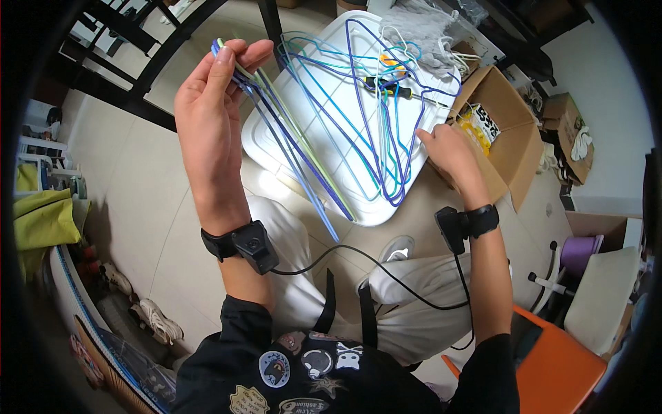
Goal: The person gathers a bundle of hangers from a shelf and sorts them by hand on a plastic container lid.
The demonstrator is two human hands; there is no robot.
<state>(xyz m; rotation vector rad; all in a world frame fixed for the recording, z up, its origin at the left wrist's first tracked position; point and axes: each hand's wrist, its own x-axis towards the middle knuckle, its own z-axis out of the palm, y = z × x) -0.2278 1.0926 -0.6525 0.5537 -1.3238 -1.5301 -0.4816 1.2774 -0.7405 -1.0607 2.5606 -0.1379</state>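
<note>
My left hand is closed, with thumb and fingers pinching the upper ends of several clothes hangers in blue, purple and pale green. Their long bars slant down toward my knees. A white tabletop carries a loose heap of more blue, teal and purple hangers. Beside its right edge, my right hand has curled fingers, and its thumb meets the side of a purple hanger; the fingertips are partly hidden. Among the heaped hangers lie a yellow-and-black screwdriver and an orange-handled tool.
A grey-white fabric bundle rests on the tabletop's far right corner. An open cardboard box with a yellow package stands at the right. An orange chair seat is near right. Shoes lie at the left. A black cable links my wrist straps.
</note>
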